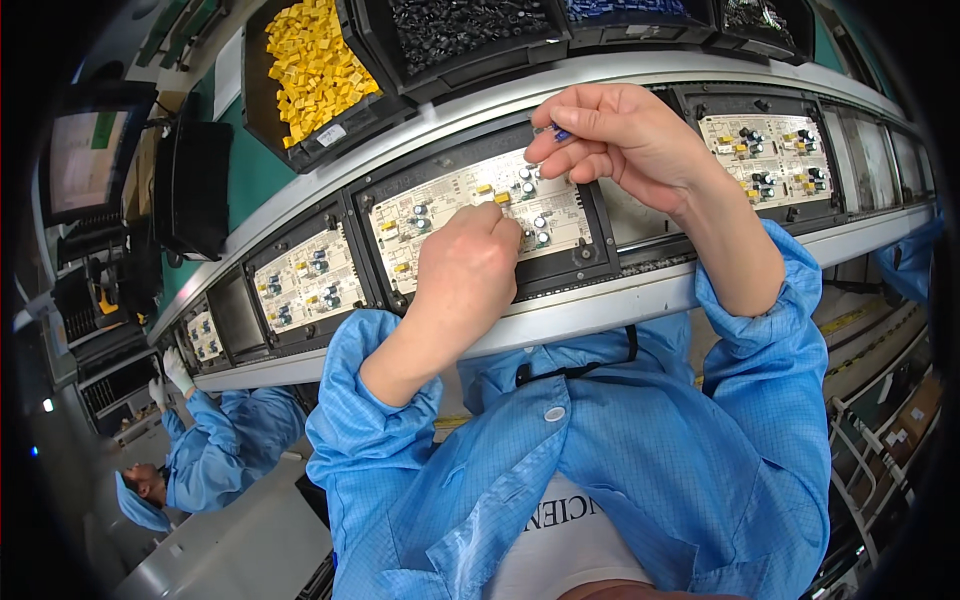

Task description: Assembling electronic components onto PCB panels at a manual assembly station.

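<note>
My left hand (465, 262) is closed, its fingertips pressed down on a pale circuit board (440, 196) in a black frame. Whatever those fingers pinch is hidden beneath them. Small yellow block components and dark round capacitors (541, 231) stand on this board, one yellow block (501, 198) just beyond my left fingers. Above the board's right end, my right hand (630, 140) is turned partly palm up. Its thumb and fingers hold small blue electronic components (561, 134); how many cannot be made out.
Behind the metal rail are black bins of yellow blocks (315, 70), black parts (460, 30) and blue parts (625, 8). More framed boards (765, 160) (308, 282) line the conveyor on both sides. A co-worker in blue with white gloves (178, 370) is at far left, near a monitor (90, 160).
</note>
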The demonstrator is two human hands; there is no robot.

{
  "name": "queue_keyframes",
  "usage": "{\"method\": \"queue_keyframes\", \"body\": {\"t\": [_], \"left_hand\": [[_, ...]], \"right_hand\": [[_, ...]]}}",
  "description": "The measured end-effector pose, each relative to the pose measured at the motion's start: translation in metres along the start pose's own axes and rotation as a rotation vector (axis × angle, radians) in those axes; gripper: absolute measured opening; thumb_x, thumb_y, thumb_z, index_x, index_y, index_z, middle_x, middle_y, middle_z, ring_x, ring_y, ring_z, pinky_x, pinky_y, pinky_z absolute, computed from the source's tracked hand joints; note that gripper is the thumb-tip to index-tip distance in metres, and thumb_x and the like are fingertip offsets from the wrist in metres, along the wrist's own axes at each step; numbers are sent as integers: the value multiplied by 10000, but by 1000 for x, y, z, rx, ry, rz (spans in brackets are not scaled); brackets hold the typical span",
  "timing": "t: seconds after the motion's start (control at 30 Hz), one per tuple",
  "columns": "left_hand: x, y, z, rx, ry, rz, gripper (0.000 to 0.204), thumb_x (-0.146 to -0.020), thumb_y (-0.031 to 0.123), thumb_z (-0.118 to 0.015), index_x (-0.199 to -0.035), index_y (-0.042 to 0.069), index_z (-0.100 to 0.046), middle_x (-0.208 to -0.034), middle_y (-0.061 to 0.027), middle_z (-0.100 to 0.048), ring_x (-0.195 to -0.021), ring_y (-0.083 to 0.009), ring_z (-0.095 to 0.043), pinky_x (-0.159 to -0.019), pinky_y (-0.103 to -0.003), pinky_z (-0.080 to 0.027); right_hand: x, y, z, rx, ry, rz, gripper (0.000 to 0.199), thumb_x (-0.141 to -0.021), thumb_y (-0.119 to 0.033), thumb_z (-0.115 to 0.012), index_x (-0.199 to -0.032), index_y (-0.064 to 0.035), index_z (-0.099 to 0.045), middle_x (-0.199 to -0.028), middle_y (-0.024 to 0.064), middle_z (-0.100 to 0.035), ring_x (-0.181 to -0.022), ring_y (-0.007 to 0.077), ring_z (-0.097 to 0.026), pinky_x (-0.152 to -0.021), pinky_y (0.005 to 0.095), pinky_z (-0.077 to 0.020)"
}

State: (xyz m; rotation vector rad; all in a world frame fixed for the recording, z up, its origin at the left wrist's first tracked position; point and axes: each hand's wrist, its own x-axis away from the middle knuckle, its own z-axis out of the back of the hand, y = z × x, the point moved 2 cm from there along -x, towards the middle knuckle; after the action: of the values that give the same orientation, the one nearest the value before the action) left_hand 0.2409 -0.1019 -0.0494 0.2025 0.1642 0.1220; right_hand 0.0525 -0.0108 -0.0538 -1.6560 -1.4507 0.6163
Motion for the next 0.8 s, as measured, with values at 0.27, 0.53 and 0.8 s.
{"method": "queue_keyframes", "body": {"t": [0.27, 0.53, 0.8], "left_hand": [[-2, -29, 29, 258, 149, 140, 128, -793, 30, -648, -917, 37, -680, -793, -142, -584, -760, -331, -612, -658, -406, -493], [38, -51, 27, 291, 41, 65, 125, -737, 28, -720, -860, 47, -710, -803, -103, -609, -793, -302, -610, -691, -382, -499], [48, -49, 20, 51, 36, -38, 93, -707, 49, -698, -733, 49, -609, -751, -86, -517, -750, -274, -572, -643, -379, -498]], "right_hand": [[-4, 4, 6, -19, 49, -4, 252, -985, -217, -563, -1041, 24, -612, -873, 78, -663, -711, 83, -661, -607, 169, -587], [25, 18, -6, 137, 103, -15, 181, -968, -139, -583, -1007, 17, -666, -774, 13, -610, -651, 45, -572, -602, 170, -522], [53, 42, -17, 334, 242, -103, 200, -915, 9, -596, -1095, 55, -670, -866, 88, -674, -773, 107, -652, -719, 229, -553]]}}
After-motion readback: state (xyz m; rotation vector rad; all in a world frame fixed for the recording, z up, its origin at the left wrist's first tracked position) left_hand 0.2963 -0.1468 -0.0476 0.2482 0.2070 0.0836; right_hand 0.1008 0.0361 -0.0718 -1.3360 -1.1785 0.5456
